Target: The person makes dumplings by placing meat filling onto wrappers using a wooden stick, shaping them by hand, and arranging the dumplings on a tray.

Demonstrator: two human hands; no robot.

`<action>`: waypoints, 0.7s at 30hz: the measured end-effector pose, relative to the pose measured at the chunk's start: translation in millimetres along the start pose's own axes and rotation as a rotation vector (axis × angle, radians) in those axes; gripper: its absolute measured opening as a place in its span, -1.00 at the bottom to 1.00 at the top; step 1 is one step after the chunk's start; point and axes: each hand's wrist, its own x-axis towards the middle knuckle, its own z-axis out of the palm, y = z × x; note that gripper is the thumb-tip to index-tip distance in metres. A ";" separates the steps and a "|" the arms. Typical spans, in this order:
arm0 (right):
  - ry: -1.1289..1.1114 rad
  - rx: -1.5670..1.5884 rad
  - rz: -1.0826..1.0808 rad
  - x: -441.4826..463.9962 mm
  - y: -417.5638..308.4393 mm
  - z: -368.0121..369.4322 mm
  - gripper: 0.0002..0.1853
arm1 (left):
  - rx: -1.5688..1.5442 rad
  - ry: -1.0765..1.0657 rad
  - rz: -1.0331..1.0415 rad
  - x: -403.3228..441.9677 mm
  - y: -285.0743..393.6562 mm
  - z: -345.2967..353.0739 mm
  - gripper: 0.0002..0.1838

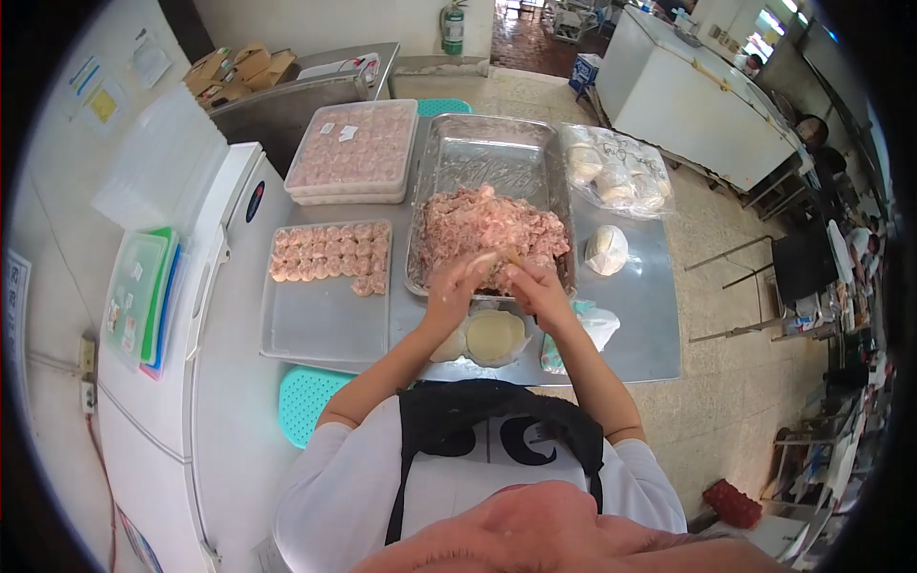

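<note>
Both hands are over the front edge of a metal pan [487, 129] that holds a heap of pink minced meat [478, 224]. My left hand [460, 285] and my right hand [537, 286] hold a small, pale piece between their fingertips; its details are too small to tell. Below the hands lies a stack of round, pale wrappers [496, 336] in plastic. To the left, a clear tray [325, 325] carries rows of small meat-filled dumplings [330, 250] in its upper part.
Stacked lidded trays [349, 153] stand at the back left. Bagged white rounds [619, 172], a wrapped ball [607, 250] and a crumpled plastic bag [597, 327] lie right of the pan. A turquoise stool [308, 406] is under the table's left front edge.
</note>
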 end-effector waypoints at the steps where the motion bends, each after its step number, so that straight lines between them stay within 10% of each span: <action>1: 0.014 0.012 0.005 0.5 1.5 3.1 -0.73 | -0.039 -0.022 0.086 -4.3 -0.5 7.1 -0.64; 21: -0.081 0.101 0.115 11.6 6.5 -12.4 -0.82 | -0.516 0.182 -0.197 -27.1 -45.0 18.1 -0.70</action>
